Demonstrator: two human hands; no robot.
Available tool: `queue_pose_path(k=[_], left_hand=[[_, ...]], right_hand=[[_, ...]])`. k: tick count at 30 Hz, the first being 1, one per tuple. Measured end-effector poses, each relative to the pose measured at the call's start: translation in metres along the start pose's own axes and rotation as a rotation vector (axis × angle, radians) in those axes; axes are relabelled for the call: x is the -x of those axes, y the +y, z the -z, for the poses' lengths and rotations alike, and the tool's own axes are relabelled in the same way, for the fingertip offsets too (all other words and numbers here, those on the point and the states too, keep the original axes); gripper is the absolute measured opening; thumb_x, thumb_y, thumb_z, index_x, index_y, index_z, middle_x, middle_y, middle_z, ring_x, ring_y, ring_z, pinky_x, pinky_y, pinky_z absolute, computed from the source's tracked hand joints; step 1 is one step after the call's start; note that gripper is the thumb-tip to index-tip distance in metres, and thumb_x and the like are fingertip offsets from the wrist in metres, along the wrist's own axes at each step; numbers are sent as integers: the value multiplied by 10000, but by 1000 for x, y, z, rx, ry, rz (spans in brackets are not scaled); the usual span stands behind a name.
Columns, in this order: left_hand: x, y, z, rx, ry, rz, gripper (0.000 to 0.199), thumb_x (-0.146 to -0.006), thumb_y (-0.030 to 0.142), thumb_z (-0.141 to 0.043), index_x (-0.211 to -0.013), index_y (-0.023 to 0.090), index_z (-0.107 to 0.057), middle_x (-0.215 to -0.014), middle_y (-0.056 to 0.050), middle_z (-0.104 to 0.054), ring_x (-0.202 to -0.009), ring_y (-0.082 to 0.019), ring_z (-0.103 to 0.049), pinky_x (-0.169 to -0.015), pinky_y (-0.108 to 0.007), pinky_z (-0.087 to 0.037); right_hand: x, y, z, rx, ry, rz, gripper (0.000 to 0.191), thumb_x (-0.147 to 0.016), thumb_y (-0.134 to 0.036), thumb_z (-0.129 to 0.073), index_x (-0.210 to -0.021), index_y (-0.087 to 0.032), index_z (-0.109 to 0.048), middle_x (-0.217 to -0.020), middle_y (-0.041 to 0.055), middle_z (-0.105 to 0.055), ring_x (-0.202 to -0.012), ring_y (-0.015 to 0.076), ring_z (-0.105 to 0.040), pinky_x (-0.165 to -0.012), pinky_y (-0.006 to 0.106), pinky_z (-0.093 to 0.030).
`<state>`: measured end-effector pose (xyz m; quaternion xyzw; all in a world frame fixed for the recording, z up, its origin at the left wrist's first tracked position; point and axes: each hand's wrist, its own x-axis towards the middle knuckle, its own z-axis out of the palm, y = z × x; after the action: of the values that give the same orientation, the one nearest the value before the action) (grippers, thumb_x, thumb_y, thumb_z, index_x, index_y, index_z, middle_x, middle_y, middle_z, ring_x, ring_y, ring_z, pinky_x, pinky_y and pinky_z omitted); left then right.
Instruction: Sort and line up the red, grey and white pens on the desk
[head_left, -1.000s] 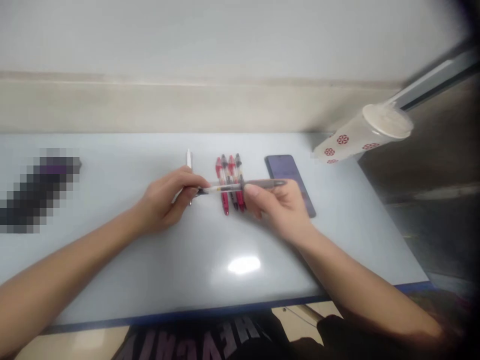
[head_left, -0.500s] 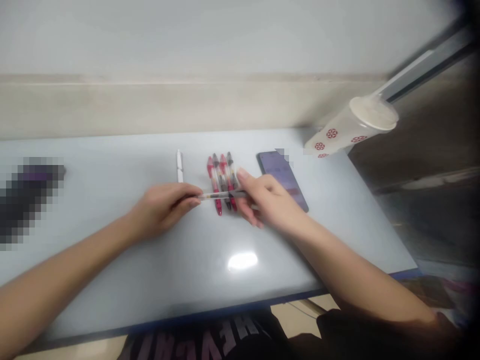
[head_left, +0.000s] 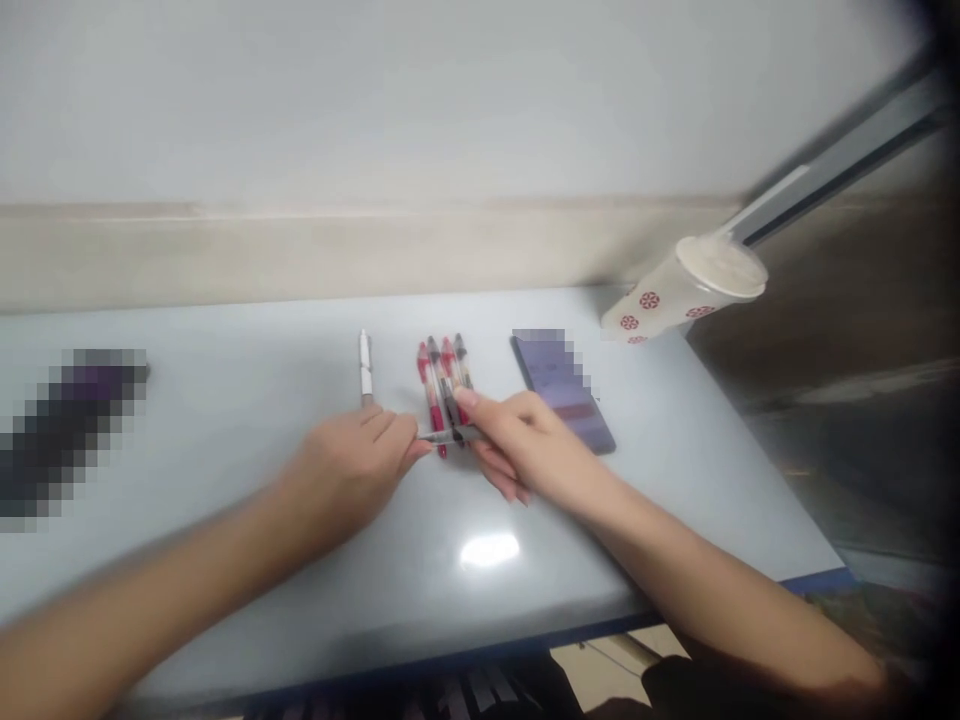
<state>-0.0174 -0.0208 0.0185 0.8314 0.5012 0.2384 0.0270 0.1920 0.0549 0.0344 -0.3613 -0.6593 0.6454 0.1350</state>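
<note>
A clear-barrelled pen with a dark grip lies sideways between my two hands, above the table. My left hand is closed on its left end, knuckles up. From the other side my right hand pinches the dark part between thumb and fingers, the lower fingers curled loosely beneath. Just behind, several red and black pens lie side by side, their near ends partly hidden by my right hand. A white pen rests beyond my left hand, which covers its near end.
To the right of my right hand lies a phone on the white table. A white paper cup with red flower marks stands at the back right corner. A blurred-out dark object is at the far left. A wall runs behind the table.
My left hand has rolled over so its back faces up, and has come closer to my right hand. Less of the held pen shows between them. The whole scene sits lower in view.
</note>
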Motion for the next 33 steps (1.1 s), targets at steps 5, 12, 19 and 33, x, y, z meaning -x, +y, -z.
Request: queue_pose_path(k=[5, 12, 19, 33], left_hand=[[-4, -7, 19, 522, -503, 295, 495, -1105, 450, -263, -698, 220, -427, -603, 28, -492, -497, -130, -461, -482, -261, -349], [-14, -18, 25, 457, -428, 316, 477, -1067, 462, -302, -665, 221, -393, -567, 24, -435, -493, -140, -418, -497, -279, -313], [-14, -23, 18, 329, -372, 279, 445, -1048, 426, -301, -670, 221, -417, -546, 23, -461, -477, -146, -420, -507, -274, -305], [-10, -23, 13, 305, -326, 238, 472, -1049, 443, -325, -636, 221, -374, -506, 22, -452, -449, -146, -421, -486, -271, -296]], right_hand=[[0, 5, 12, 279, -120, 292, 618, -1055, -533, -501, -549, -178, -479, -503, -21, -485, -477, 85, -424, -513, 244, -330], [1, -1, 18, 507, -2, 373, 390, -1056, -455, -544, -853, -170, -717, -757, 23, -699, -634, 114, -586, -622, 243, -421], [-3, 6, 15, 583, 74, 402, 381, -1069, -466, -504, -940, -198, -743, -910, 57, -750, -867, 181, -678, -825, 297, -504], [-2, 4, 9, 534, 86, 430, 228, -1002, -395, -645, -1095, -189, -680, -1041, 62, -734, -923, 174, -652, -854, 302, -481]])
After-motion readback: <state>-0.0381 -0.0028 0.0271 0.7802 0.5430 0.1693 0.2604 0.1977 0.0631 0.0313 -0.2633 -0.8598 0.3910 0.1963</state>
